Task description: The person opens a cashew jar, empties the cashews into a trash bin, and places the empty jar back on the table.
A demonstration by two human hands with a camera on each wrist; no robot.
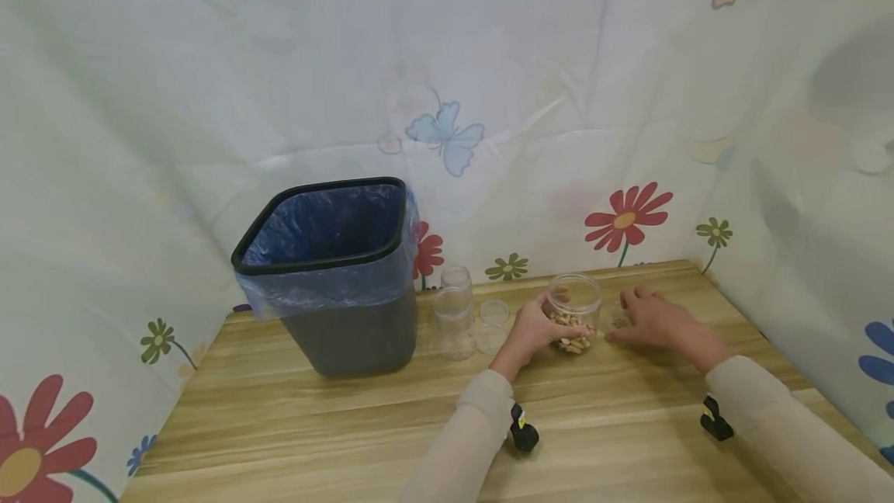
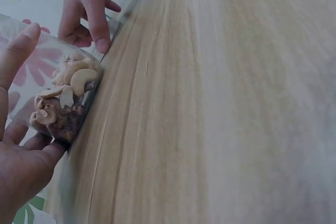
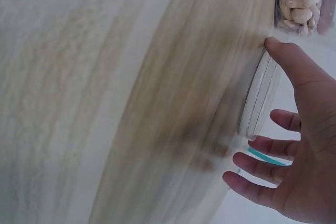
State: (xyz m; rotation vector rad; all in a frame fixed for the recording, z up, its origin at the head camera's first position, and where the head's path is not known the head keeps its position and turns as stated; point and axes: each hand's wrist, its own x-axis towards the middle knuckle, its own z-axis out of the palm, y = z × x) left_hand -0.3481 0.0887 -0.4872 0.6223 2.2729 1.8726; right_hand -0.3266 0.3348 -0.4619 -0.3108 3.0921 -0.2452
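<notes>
A clear round jar [image 1: 574, 303] without a lid stands on the wooden table, with cashew nuts [image 1: 576, 343] in its lower part. My left hand [image 1: 532, 329] holds the jar from its left side, thumb in front and fingers behind; the left wrist view shows the cashews [image 2: 83, 80] through the wall. Just right of the jar, my right hand [image 1: 653, 320] hovers with spread fingers over a clear round lid [image 3: 259, 94] lying flat on the table. Its thumb is at one edge of the lid, perhaps touching; the other fingers are spread near the opposite edge.
A grey bin [image 1: 349, 336] with a blue liner stands on the left of the table [image 1: 335, 433]. Between bin and jar are clear empty containers [image 1: 455, 324] and a smaller clear one [image 1: 494, 328]. A flower-printed sheet [image 1: 524, 177] hangs behind.
</notes>
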